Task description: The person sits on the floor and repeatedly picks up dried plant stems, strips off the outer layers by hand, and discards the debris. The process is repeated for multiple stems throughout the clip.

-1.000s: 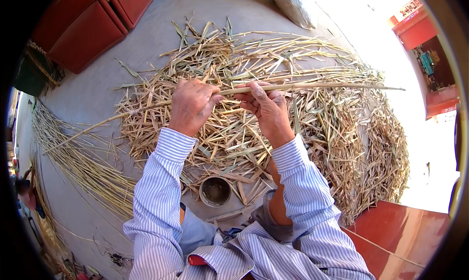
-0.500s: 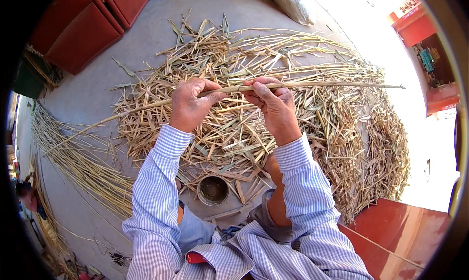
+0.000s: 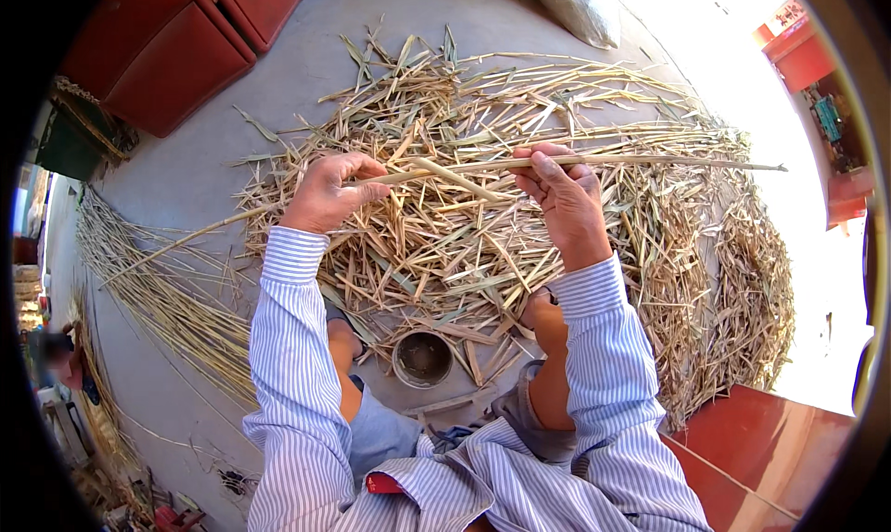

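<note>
A long pale reed stalk (image 3: 631,160) lies across both my hands, above a heap of dry husks and leaf strips (image 3: 445,244). My left hand (image 3: 334,191) has its thumb and fingers loosely round the stalk, whose thin end slopes down to the left. Farther right, my right hand (image 3: 564,198) pinches it between thumb and fingers. Between the hands, a short peeled husk piece (image 3: 462,180) crosses the stalk at a slant; whether it is still attached I cannot tell.
A bundle of thin stalks (image 3: 167,291) lies on the floor at left. A small round bowl (image 3: 422,359) stands between my feet. Peeled stalks (image 3: 594,77) lie beyond the heap. Red seats (image 3: 158,54) stand far left, a pale sack (image 3: 580,8) at the back.
My hands have moved apart along the stalk, the left one leftward and the right one rightward. A short husk piece now sticks out between them.
</note>
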### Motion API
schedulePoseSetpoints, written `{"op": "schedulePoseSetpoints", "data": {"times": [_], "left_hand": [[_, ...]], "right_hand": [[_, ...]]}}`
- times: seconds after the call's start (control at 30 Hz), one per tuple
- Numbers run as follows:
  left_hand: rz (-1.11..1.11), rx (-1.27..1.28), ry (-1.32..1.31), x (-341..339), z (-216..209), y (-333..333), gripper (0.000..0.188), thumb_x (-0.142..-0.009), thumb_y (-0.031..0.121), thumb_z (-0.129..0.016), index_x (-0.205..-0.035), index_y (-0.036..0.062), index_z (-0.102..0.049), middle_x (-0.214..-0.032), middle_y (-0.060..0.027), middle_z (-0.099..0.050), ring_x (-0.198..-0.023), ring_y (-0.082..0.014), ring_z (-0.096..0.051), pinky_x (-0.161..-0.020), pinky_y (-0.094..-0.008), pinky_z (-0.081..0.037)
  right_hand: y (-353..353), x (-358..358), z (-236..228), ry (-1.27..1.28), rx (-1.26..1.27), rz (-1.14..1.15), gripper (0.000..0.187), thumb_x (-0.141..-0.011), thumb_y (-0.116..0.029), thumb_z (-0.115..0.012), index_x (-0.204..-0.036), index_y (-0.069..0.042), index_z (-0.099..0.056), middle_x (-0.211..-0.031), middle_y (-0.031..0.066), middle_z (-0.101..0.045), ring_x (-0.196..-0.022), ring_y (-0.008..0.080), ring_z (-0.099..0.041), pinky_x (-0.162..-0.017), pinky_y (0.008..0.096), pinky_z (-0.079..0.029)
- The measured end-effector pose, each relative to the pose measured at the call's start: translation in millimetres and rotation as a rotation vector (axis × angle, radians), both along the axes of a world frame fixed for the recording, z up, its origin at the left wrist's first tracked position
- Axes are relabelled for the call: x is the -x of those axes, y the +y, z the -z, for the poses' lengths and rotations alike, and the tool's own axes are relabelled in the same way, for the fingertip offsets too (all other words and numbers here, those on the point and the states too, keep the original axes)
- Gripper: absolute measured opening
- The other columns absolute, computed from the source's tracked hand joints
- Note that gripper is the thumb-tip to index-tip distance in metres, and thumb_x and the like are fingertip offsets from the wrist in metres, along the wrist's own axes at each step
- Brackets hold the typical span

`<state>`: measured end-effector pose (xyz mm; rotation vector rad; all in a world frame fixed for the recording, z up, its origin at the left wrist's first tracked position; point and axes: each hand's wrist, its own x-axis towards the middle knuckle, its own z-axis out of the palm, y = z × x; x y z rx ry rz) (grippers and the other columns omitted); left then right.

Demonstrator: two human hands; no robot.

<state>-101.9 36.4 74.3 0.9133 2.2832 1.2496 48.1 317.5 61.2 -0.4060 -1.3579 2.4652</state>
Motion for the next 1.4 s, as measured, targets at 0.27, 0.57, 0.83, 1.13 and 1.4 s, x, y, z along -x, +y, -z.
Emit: {"op": "schedulePoseSetpoints", "data": {"times": [0.27, 0.57, 0.83, 1.13, 1.4], "left_hand": [[-0.149, -0.186, -0.110, -9.2, 14.5, 13.6, 0.018, -0.082, 0.011, -0.075, -0.093, -0.0022, -0.071, -0.078, -0.0051, -0.070, -0.073, -0.0093, -0.061, -0.068, -0.0262, -0.050], [-0.722, -0.852, -0.168, 37.1, 8.7, -41.5, 0.024, -0.085, 0.022, -0.076, -0.092, 0.0039, -0.062, -0.078, -0.0047, -0.067, -0.072, -0.0086, -0.061, -0.070, -0.0209, -0.047], [-0.536, 0.176, 1.007, 27.4, 12.3, -43.9, 0.039, -0.085, 0.042, -0.069, -0.097, 0.0049, -0.069, -0.089, -0.0098, -0.069, -0.089, -0.0277, -0.062, -0.082, -0.0421, -0.045], [-0.106, 0.170, 0.641, 1.9, 17.0, -24.7, 0.022, -0.072, 0.023, -0.078, -0.084, 0.0067, -0.070, -0.073, -0.0093, -0.061, -0.078, -0.0291, -0.058, -0.073, -0.0422, -0.042], [-0.371, 0.502, 0.807, 16.3, -1.8, -73.4, 0.017, -0.070, 0.016, -0.079, -0.073, 0.0094, -0.064, -0.072, -0.0071, -0.062, -0.077, -0.0248, -0.058, -0.075, -0.0387, -0.038]], "right_hand": [[5.7, -0.2, -3.4, 0.036, -0.027, 0.050, 0.017, -0.094, -0.009, -0.061, -0.108, 0.000, -0.062, -0.103, 0.0151, -0.069, -0.093, 0.0210, -0.069, -0.079, 0.0291, -0.059], [24.7, -5.4, 7.1, -0.041, -0.038, 0.084, 0.020, -0.095, -0.010, -0.060, -0.111, 0.000, -0.059, -0.106, 0.0152, -0.068, -0.094, 0.0214, -0.069, -0.080, 0.0294, -0.059], [14.2, 4.1, 0.7, -0.099, -0.127, 0.179, 0.023, -0.094, -0.017, -0.063, -0.107, 0.001, -0.060, -0.099, 0.0139, -0.070, -0.085, 0.0199, -0.070, -0.073, 0.0269, -0.059], [22.3, 4.4, 0.0, -0.074, -0.086, 0.244, 0.021, -0.095, -0.020, -0.063, -0.103, 0.000, -0.061, -0.094, 0.0122, -0.070, -0.079, 0.0178, -0.070, -0.067, 0.0244, -0.058], [55.4, -9.4, -3.4, -0.076, -0.073, 0.260, 0.023, -0.093, -0.021, -0.065, -0.101, 0.001, -0.063, -0.090, 0.0118, -0.070, -0.078, 0.0187, -0.070, -0.063, 0.0247, -0.059]]}}
